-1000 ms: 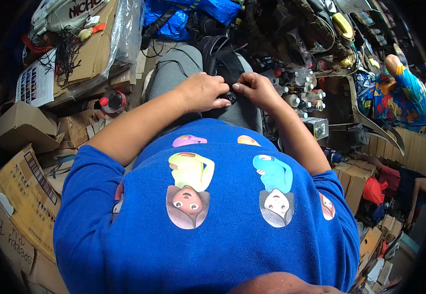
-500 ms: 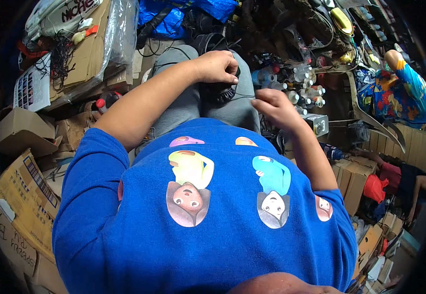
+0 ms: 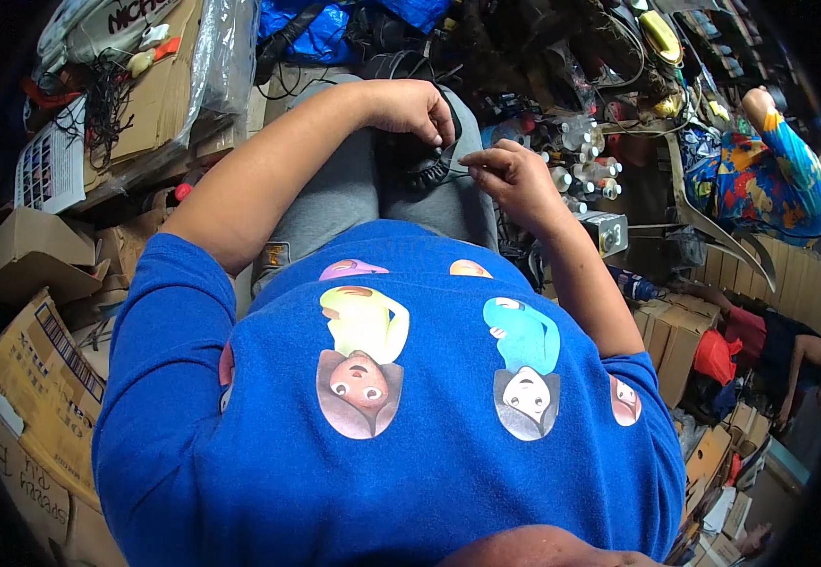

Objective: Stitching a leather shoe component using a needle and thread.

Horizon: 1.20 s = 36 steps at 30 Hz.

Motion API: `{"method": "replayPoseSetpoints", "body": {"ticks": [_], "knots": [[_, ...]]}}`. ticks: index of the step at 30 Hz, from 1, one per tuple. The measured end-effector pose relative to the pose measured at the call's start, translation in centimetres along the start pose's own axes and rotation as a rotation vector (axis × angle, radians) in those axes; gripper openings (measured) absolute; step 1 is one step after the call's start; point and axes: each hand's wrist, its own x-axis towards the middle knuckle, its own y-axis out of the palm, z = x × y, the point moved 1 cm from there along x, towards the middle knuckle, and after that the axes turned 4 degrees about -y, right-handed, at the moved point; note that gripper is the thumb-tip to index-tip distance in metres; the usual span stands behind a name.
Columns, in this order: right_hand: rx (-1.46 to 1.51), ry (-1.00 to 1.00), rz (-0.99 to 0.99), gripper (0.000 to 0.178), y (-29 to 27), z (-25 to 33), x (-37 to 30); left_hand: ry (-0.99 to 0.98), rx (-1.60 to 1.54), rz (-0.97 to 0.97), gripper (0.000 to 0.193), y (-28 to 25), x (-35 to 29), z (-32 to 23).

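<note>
A black shoe (image 3: 427, 174) with a ridged, looped edge lies between my knees on grey trousers (image 3: 321, 194). Over its far part my left hand (image 3: 414, 111) is closed, fingers curled down and thumb pressed close; the palm side is hidden. Just right of the shoe, my right hand (image 3: 516, 183) pinches a thin dark thread (image 3: 460, 168) between thumb and forefinger. The thread runs toward the shoe's edge. Whether a needle or hook is in either hand is too small to tell.
Several plastic bottles (image 3: 581, 170) stand right of my knee, near a curved metal blade (image 3: 736, 248). Left are cardboard sheets (image 3: 160, 104) and an open carton (image 3: 37, 250). A person in a colourful sleeve (image 3: 793, 170) sits at right; another person (image 3: 760, 340) is below.
My right hand has come up and left, nearer the shoe, its fingers now pinched and pointing at it. My left hand has tilted its fingers further down over the shoe.
</note>
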Motion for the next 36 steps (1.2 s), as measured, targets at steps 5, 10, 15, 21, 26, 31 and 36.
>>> {"method": "replayPoseSetpoints", "body": {"ticks": [5, 10, 15, 21, 26, 31, 36], "knots": [[-0.138, -0.038, -0.013, 0.020, 0.3, 0.6, 0.4, -0.019, -0.015, 0.033, 0.026, -0.2, 0.1, 0.3], [-0.022, 0.006, -0.050, 0.025, 1.4, -0.4, -0.2, -0.017, -0.035, 0.033, 0.026, -0.3, 0.1, 0.3], [-0.363, -0.132, -0.042, 0.025, 0.7, 1.3, 0.4, -0.011, -0.050, 0.037, 0.026, -0.3, 0.1, 0.7], [-0.211, -0.172, -0.013, 0.023, 0.5, 0.2, 1.6, -0.008, -0.012, 0.023, 0.024, -0.2, 0.2, 0.4], [-0.243, -0.107, 0.084, 0.024, -0.8, 0.8, 2.3, 0.011, -0.051, -0.016, 0.021, 0.0, 0.1, 0.7], [-0.472, -0.173, 0.061, 0.019, -0.3, 1.9, 1.9, 0.001, -0.073, 0.002, 0.022, -0.2, -0.2, 0.9], [-0.455, -0.146, 0.028, 0.019, 0.2, 1.4, 1.6, 0.009, -0.049, 0.014, 0.025, -0.3, -0.3, 0.8]]}}
